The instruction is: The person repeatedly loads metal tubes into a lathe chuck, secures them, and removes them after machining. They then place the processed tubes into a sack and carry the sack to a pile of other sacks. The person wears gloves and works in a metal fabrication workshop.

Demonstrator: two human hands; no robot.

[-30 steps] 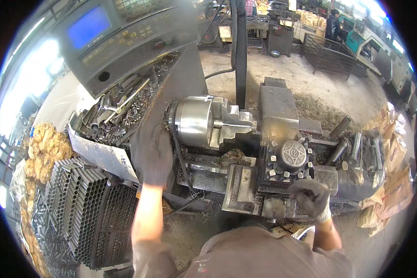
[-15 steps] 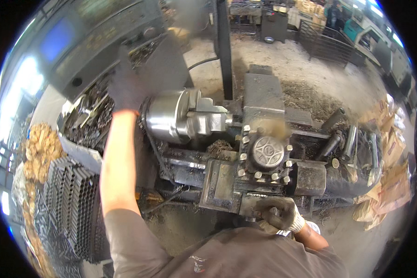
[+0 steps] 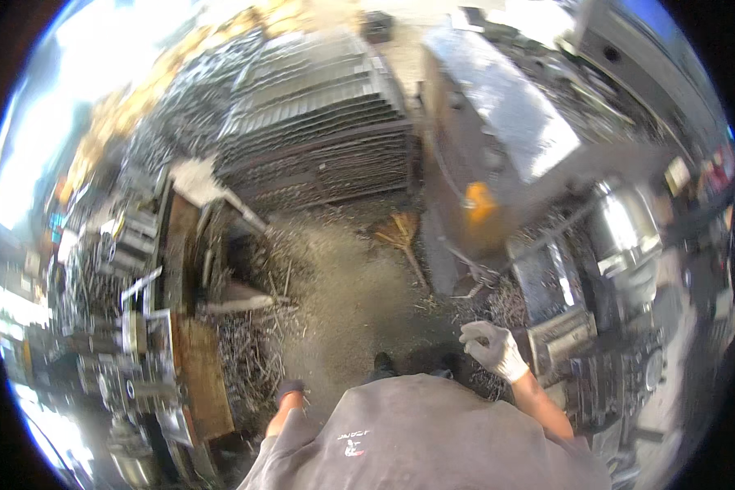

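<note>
right hand (image 3: 492,347) gloved, grip loosely curled, empty | lathe (image 3: 580,269) just beside | left hand (image 3: 290,390) grip unclear

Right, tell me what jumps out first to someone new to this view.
The tall stack of dark ribbed metal racks at top centre dominates, with the floor strewn with pale metal shavings running down the middle below it. Lower right, the person's right hand in a white work glove hangs empty beside the grey lathe with its shiny chuck.
</note>
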